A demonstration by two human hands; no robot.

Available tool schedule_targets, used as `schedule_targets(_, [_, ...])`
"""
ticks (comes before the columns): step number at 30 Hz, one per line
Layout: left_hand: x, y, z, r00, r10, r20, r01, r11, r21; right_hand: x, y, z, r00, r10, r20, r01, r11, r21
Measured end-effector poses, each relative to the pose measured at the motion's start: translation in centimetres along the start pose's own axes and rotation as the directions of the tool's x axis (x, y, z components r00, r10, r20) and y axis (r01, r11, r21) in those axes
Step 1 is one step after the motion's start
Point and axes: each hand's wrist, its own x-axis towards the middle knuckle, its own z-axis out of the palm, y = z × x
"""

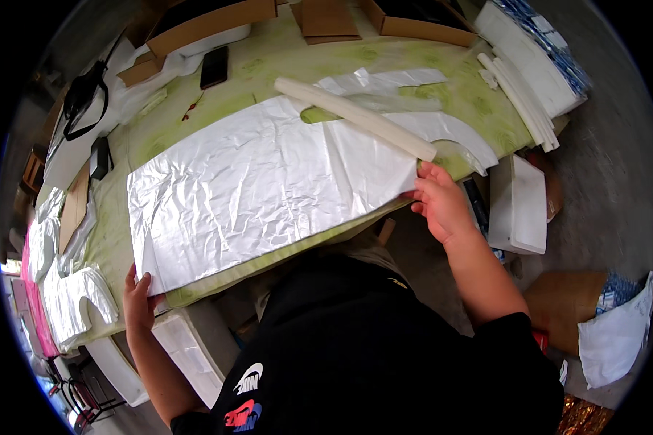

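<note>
A large, wrinkled silver foil sheet (232,188) lies spread over the table, its near edge running along the table's front. My left hand (138,299) holds its near left corner, thumb on top and fingers at the edge. At the right end, my right hand (442,203) pinches the sheet's near right corner. A pale, round rod (355,116) rests slantwise across the foil's right part, one end close to my right fingers. Beyond it, curved silver strips (464,138) extend to the right; whether they join the sheet I cannot tell.
The table has a green patterned cover (268,54). A black phone (215,67) and cardboard boxes (210,23) lie at the back. Pale rolls (519,101) are at the right, beside a white foam box (533,54). More silver foil (80,304) hangs at the left.
</note>
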Motion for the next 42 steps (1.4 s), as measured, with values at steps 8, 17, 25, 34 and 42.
schedule_targets(8, [0.4,-3.6,-0.8,0.987,0.073,0.146,0.025,0.818,-0.575,-0.5,0.4,1.0,0.991,-0.132,-0.001,0.132,0.991,-0.012])
schedule_targets(17, [-5.5,-4.1,10.7,0.842,0.246,0.481,0.326,0.479,-0.815,-2.3,2.1,2.3,0.993,-0.030,-0.118,0.081,0.885,0.459])
schedule_targets(25, [-8.3,0.0,22.3,0.662,0.134,0.737,0.648,0.391,-0.653,-5.7,4.7,6.6,0.903,0.242,0.355,-0.385,0.824,0.417])
schedule_targets(34, [-8.6,1.0,22.8,0.776,-0.045,0.630,0.586,0.420,-0.692,-0.8,4.1,8.2,0.968,0.125,0.216,-0.237,0.731,0.639])
schedule_targets(42, [-2.8,-1.8,10.8,0.981,-0.157,-0.115,-0.074,0.244,-0.967,4.4,3.4,3.2,0.995,0.072,-0.070,0.001,0.689,0.725])
